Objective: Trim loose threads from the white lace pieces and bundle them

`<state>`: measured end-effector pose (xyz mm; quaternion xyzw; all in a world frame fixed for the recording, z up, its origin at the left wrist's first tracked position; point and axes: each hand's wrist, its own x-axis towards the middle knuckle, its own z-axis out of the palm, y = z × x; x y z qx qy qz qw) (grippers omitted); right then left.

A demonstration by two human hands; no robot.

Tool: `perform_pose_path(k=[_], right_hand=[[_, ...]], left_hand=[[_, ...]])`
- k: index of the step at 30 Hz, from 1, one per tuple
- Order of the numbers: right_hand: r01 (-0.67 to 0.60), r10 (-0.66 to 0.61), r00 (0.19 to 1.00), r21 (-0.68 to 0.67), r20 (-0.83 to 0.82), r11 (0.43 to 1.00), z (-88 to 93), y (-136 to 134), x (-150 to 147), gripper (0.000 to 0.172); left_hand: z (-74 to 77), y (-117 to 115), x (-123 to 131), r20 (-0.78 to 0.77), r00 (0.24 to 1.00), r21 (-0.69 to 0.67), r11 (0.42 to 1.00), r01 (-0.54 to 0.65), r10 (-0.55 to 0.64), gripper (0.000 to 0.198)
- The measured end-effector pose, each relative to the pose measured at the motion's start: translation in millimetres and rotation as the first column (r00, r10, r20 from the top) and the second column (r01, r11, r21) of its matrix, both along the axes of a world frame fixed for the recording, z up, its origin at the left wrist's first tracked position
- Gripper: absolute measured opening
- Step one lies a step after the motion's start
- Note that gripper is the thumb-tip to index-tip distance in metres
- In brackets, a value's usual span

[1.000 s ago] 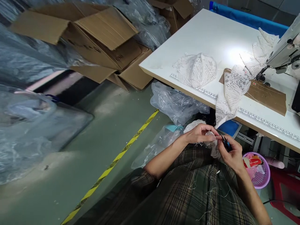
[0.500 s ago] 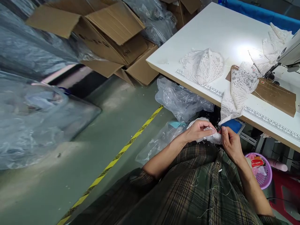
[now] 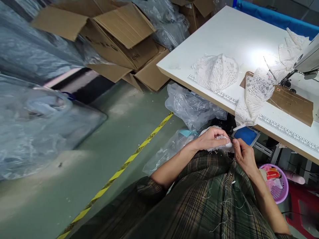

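My left hand [image 3: 211,138] is closed on a white lace piece [image 3: 219,146] above my lap, pinching its edge between thumb and fingers. Close beside it, my right hand [image 3: 244,154] is closed too, thumb against forefinger. Something small and dark shows by its fingertips, too little to name. A chain of white lace pieces [image 3: 258,88] runs from the sewing machine [image 3: 307,58] over the table's front edge, its lower tip hanging just above my right hand. A second lace bundle [image 3: 221,71] lies on the white table [image 3: 224,30].
Brown cardboard [image 3: 292,103] lies by the machine's needle area. Clear plastic bags [image 3: 194,103] bulge beneath the table edge. On my right are a purple basket [image 3: 281,194] and a red stool [image 3: 296,215]. Open cartons [image 3: 119,46] and a large plastic-wrapped bundle [image 3: 45,132] sit to the left.
My right hand has dropped slightly and moved a little left, leaving a gap below the hanging lace tip. My left hand keeps its hold on the lace piece. The view has shifted slightly.
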<state>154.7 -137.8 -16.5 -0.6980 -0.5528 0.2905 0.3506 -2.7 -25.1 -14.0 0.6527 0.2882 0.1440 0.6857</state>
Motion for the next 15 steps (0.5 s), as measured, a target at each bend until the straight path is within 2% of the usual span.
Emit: perform_pose_path(k=[2, 4, 6, 8, 11, 15], right_hand=[[0.039, -0.038, 0.999, 0.025, -0.027, 0.999, -0.1, -2.7, 0.3, 0.043], [0.105, -0.100, 0.993, 0.085, -0.060, 0.991, 1.8, -4.2, 1.0, 0.040], [0.206, -0.194, 0.977, 0.153, -0.090, 0.966, 5.1, -1.4, 1.3, 0.038], [0.317, -0.301, 0.947, 0.189, -0.109, 0.929, 8.4, 6.5, 0.9, 0.038], [0.456, -0.448, 0.890, 0.182, -0.086, 0.871, 12.3, 22.1, -0.4, 0.043], [0.509, -0.510, 0.858, 0.227, -0.060, 0.830, 19.9, 27.0, -3.6, 0.043]], left_hand=[[-1.6, 0.8, 0.4, 0.009, 1.000, 0.010, 1.000, -0.026, 0.026, 0.038], [-3.8, 1.9, 3.7, 0.013, 0.994, 0.049, 0.992, -0.113, 0.112, 0.040], [-6.0, 2.7, 11.0, 0.008, 0.977, 0.139, 0.967, -0.214, 0.215, 0.044], [-7.8, 1.5, 21.3, -0.006, 0.964, 0.262, 0.930, -0.256, 0.267, 0.038], [-8.2, -5.8, 35.1, -0.003, 0.973, 0.458, 0.865, -0.205, 0.232, 0.013], [3.0, -16.7, 30.7, 0.102, 0.990, 0.621, 0.771, -0.137, 0.094, 0.014]])
